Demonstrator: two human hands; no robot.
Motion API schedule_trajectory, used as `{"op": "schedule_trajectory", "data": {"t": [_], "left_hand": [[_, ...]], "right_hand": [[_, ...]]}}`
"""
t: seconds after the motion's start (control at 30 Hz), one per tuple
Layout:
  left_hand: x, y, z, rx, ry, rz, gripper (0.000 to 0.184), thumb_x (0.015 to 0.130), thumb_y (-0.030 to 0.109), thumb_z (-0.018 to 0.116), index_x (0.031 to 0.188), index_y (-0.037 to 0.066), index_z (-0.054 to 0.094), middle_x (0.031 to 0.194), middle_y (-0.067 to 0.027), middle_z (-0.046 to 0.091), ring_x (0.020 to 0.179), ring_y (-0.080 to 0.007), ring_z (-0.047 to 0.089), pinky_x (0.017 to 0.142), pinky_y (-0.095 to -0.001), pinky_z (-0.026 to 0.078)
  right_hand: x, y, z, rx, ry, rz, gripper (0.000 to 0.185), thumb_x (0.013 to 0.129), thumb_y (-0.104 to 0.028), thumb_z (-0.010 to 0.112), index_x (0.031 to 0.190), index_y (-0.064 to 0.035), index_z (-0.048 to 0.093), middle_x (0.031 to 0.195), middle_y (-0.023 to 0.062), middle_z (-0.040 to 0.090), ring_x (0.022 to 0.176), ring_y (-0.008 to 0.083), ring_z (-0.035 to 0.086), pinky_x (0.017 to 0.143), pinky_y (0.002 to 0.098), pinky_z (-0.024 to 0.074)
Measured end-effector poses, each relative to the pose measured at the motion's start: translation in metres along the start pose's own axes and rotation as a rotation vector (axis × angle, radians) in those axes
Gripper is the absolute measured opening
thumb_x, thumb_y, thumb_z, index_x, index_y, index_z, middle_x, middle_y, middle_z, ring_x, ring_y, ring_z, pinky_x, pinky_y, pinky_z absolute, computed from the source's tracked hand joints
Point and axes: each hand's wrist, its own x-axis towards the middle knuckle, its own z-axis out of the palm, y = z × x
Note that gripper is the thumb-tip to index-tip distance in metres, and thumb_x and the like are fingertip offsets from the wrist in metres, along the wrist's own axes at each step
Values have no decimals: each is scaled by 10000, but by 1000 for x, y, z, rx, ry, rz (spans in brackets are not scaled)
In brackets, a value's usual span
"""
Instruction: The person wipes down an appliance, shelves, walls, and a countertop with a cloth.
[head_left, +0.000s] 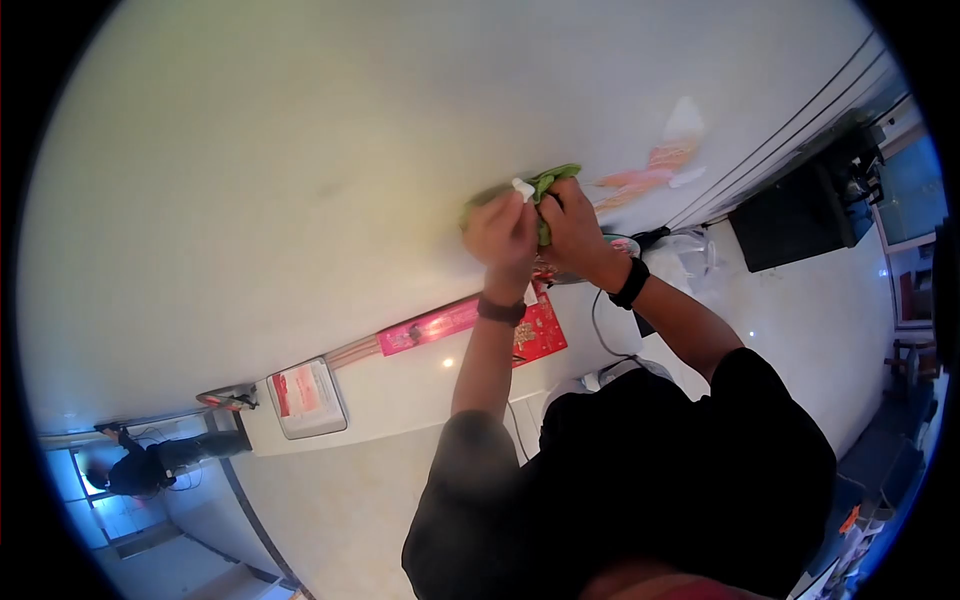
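In front of the pale wall, my left hand [500,232] and my right hand [572,226] are close together around a crumpled green cloth [556,176]. The fingers of my right hand are curled into it. My left hand is slightly blurred, its fingers bent, with cloth showing at its far side. A small white piece [523,188] sticks out at my left fingertips; its kind is unclear. To the right of the hands, a pink and white painted or stuck-on figure [645,180] is on the wall. Both wrists wear dark bands.
Below the hands lie a pink box [430,327] and a red patterned sheet [540,330]. A white tray-like box [306,398] sits farther left. Clear plastic wrapping [690,262] and cables are at right, near a black cabinet [790,222]. Another person [150,465] stands far left.
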Motion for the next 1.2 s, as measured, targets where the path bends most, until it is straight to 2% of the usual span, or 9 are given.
{"op": "schedule_trajectory", "data": {"t": [0.23,0.33,0.43,0.67,0.87,1.1,1.2], "left_hand": [[-14,26,50,-71,-87,-57,197,741,48,795,922,73,723,930,-95,661,761,-239,630,660,-336,526],[-8,41,79,-192,45,46,258,743,43,793,980,89,703,908,-89,657,741,-233,633,633,-331,530],[-1,61,101,-267,99,54,288,745,41,794,1002,95,673,889,-89,648,730,-242,633,607,-328,525],[37,117,159,-316,127,137,262,753,19,784,971,73,649,885,-90,638,732,-241,629,597,-325,515],[61,181,243,-382,187,171,253,750,15,782,968,69,664,887,-88,641,746,-241,628,623,-329,521],[33,249,371,-290,29,197,216,778,51,774,967,65,671,917,-96,657,782,-250,647,648,-343,524],[-3,275,411,-283,-71,145,234,774,51,773,981,72,666,919,-86,659,771,-242,646,626,-340,521]], "right_hand": [[-24,51,-30,-106,-39,53,404,586,-62,748,914,8,523,1014,185,493,946,380,522,765,418,479],[-24,65,-52,-39,-32,107,403,644,-25,712,991,10,510,1031,208,461,922,423,490,752,455,451],[-17,70,-82,-51,-66,174,443,587,3,729,968,4,503,1017,190,461,935,399,509,746,417,468],[0,112,-150,-73,50,164,419,637,23,710,998,-22,503,1019,176,456,942,396,503,753,420,468],[9,175,-228,-26,133,152,442,639,14,727,1019,-35,506,1065,172,470,995,402,505,805,422,473],[-34,294,-303,-3,224,163,425,695,1,699,1065,-21,490,1088,195,458,992,428,494,817,434,467],[-70,344,-316,54,196,264,429,711,-13,693,1087,-23,487,1080,199,450,972,434,494,791,436,471]]}}
